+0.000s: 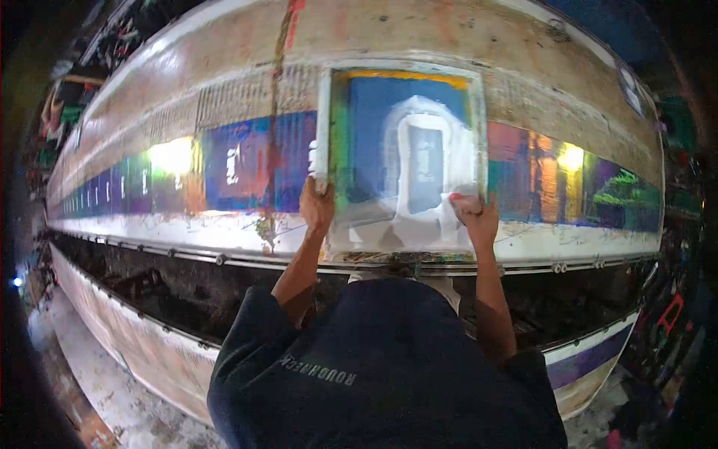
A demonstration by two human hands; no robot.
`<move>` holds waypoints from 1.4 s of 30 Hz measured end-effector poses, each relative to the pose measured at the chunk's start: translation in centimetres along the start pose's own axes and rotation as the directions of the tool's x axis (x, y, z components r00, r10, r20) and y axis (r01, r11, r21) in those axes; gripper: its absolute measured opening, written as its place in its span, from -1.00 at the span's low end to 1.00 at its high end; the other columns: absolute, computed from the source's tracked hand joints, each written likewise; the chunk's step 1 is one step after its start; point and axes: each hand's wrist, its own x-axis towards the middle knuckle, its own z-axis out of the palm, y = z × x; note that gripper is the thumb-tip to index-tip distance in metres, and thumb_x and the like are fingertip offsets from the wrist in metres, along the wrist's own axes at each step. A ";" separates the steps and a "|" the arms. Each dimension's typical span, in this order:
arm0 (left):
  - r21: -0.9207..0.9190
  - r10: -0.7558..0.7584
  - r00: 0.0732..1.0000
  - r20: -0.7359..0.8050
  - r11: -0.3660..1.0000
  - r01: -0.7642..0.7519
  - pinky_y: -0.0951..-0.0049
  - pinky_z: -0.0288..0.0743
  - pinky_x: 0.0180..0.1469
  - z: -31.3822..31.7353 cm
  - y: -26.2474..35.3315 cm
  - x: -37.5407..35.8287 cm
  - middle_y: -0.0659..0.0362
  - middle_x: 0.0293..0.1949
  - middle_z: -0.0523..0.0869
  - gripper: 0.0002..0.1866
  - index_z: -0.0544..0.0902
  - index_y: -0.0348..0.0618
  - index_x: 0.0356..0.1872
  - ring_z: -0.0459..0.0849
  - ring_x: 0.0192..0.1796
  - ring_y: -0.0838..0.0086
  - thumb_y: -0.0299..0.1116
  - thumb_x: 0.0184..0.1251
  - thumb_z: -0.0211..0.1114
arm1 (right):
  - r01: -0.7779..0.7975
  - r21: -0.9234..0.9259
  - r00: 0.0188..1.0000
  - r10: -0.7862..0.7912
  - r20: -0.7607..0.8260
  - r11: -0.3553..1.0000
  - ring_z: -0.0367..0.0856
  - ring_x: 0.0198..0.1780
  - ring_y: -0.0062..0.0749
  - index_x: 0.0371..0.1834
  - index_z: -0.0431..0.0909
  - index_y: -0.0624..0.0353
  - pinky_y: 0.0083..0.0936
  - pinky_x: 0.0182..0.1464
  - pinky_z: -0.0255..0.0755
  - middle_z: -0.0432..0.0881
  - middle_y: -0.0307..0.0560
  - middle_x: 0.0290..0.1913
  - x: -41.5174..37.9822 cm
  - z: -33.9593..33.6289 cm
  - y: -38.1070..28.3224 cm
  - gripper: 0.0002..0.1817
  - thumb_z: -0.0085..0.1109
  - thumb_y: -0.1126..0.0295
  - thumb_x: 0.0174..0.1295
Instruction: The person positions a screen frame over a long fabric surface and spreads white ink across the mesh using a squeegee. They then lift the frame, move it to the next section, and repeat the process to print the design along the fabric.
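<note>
A silk-screen printing frame [407, 247] with pale edges lies across the long printing table in front of me. Its blue mesh [366, 112] has an orange strip along the far edge and a smeared white arch around a small tag-like design [425, 161]. White ink is spread over the near part of the mesh. My left hand [318, 203] is closed around the frame's left side. Close to the frame's lower right, my right hand [479, 215] has its fingers curled over the mesh. A red spot shows by its fingertips, but what they hold is blurred.
The long table [224, 82] carries a multicoloured band [247, 161] with repeated white printed marks. Lamp glare falls on both sides. A metal rail [217, 260] runs along the near edge, with a dark gap and another table [149, 352] below. Cluttered shelves stand at the far sides.
</note>
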 end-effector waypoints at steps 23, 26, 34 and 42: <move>0.246 0.261 0.961 -0.091 0.941 -0.232 -0.13 0.42 -0.06 19.3 16.1 -11.6 -0.11 -0.14 0.52 -0.65 0.49 -0.24 -0.16 0.56 -0.08 -0.12 -0.23 0.32 0.45 | -0.493 0.453 0.798 0.593 -0.105 0.743 0.63 0.21 0.02 -0.09 0.72 0.41 -0.29 0.21 0.48 0.59 0.20 0.26 -2.5 -12.4 28.5 -0.58 0.32 0.34 0.01; 0.344 0.187 0.980 -0.069 0.926 -0.153 -0.10 0.42 -0.01 19.3 15.8 -11.7 -0.10 -0.13 0.51 -0.60 0.52 -0.24 -0.09 0.54 -0.03 -0.09 -0.25 0.25 0.50 | -0.492 0.128 0.845 0.507 -0.167 0.861 0.63 0.15 0.07 -0.12 0.72 0.33 -0.22 0.18 0.48 0.64 0.20 0.15 -3.0 -12.5 24.5 -0.64 0.30 0.41 -0.02; 0.320 0.028 0.999 -0.037 0.947 -0.014 -0.05 0.40 0.10 19.0 17.4 -10.6 -0.12 -0.06 0.49 -0.52 0.54 -0.29 -0.04 0.51 0.08 -0.08 -0.24 0.17 0.55 | 0.315 -0.312 0.911 -0.193 0.363 0.896 0.70 0.07 -0.07 -0.06 0.81 -0.07 0.21 0.45 0.21 0.78 -0.07 -0.12 20.0 -13.6 14.0 -0.77 0.22 0.32 0.29; 0.301 0.100 0.994 -0.032 0.950 -0.086 -0.09 0.40 0.08 18.9 18.2 -9.9 -0.16 -0.11 0.47 -0.50 0.56 -0.24 0.08 0.50 0.05 -0.12 -0.25 0.19 0.51 | 0.221 -0.355 0.973 -0.228 0.024 0.908 0.67 0.08 -0.14 -0.07 0.75 -0.02 -0.06 0.35 0.38 0.71 -0.15 -0.12 0.9 -9.2 16.6 -0.70 0.38 0.41 0.08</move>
